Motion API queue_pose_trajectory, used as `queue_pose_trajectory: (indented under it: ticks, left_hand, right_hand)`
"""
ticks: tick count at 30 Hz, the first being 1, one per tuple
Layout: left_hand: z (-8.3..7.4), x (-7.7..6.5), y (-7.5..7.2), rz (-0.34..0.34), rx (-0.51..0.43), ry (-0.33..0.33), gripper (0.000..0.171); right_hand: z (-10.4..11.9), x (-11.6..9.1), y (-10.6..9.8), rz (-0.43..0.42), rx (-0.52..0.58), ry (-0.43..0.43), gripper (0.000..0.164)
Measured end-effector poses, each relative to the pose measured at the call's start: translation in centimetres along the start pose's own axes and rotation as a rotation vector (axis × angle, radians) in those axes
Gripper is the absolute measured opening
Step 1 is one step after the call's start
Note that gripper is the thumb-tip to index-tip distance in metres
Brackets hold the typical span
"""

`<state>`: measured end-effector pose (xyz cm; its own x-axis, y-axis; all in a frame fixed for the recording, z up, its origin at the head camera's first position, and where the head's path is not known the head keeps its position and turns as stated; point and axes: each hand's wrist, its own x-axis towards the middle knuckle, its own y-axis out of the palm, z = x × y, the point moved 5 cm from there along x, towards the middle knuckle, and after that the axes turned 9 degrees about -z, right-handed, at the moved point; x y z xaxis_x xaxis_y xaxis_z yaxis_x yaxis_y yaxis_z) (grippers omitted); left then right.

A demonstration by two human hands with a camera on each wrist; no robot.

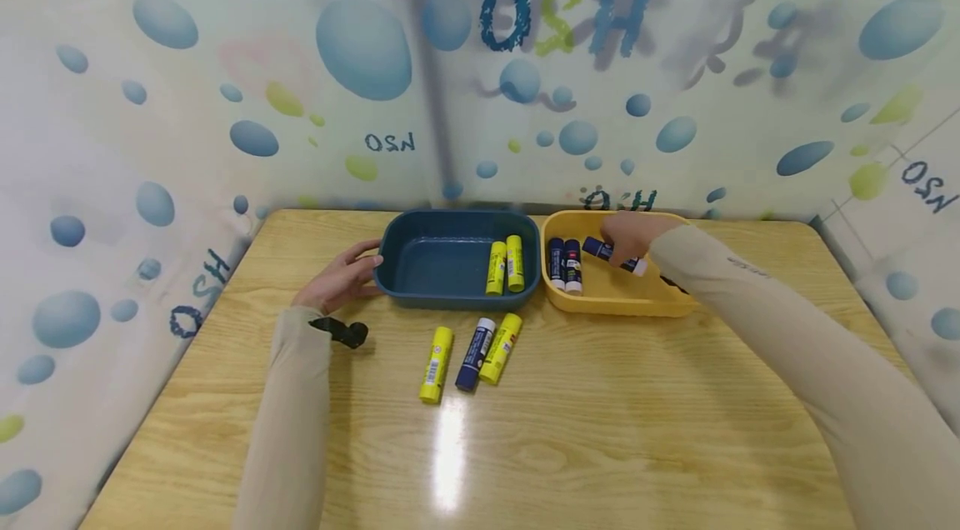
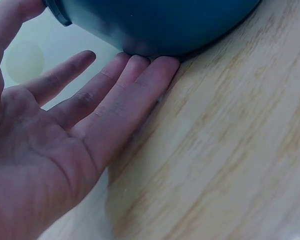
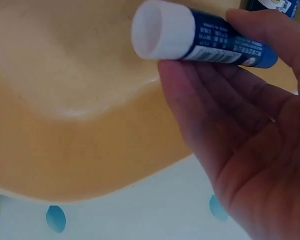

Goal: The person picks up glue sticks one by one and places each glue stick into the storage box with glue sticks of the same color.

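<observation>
In the right wrist view my right hand [image 3: 250, 115] pinches a dark blue glue stick [image 3: 220, 40] with a white end between thumb and fingers. The head view has that hand over the yellow bin [image 1: 615, 307], where two more blue glue sticks [image 1: 572, 263] lie side by side at the left end. My left hand [image 1: 341, 278] touches the left end of the dark blue bin [image 1: 450, 301]; in the left wrist view its straight fingers [image 2: 140, 90] rest against the bin's outer wall. Two yellow glue sticks [image 1: 514, 263] lie at that bin's right end.
On the wooden table [image 1: 585, 430] in front of the bins lie a yellow glue stick [image 1: 436, 365], a blue one [image 1: 476, 353] and another yellow one [image 1: 500, 348]. A patterned curtain [image 1: 480, 122] hangs behind the table. The two bins stand side by side at the back.
</observation>
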<state>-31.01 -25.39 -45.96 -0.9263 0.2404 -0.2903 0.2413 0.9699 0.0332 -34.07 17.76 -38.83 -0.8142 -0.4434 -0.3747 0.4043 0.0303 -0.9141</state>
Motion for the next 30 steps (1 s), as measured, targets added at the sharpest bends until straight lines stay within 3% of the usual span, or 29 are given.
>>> queue_pose_trajectory:
  ticks: [10,18,30]
  left_hand:
    - [-0.1,0.0,0.0,0.01,0.008,0.006,0.06]
    - [-0.1,-0.1,0.3,-0.004,0.024,-0.003,0.06]
    - [-0.1,-0.1,0.1,-0.01,0.013,0.005,0.061]
  right_hand:
    - [-0.6,0.0,1.2,0.151,0.07,0.154,0.017]
    - [-0.2,0.3,1.8,0.164,0.239,0.299,0.032]
    - [1.4,-0.1,1.9,0.141,0.536,0.379,0.051]
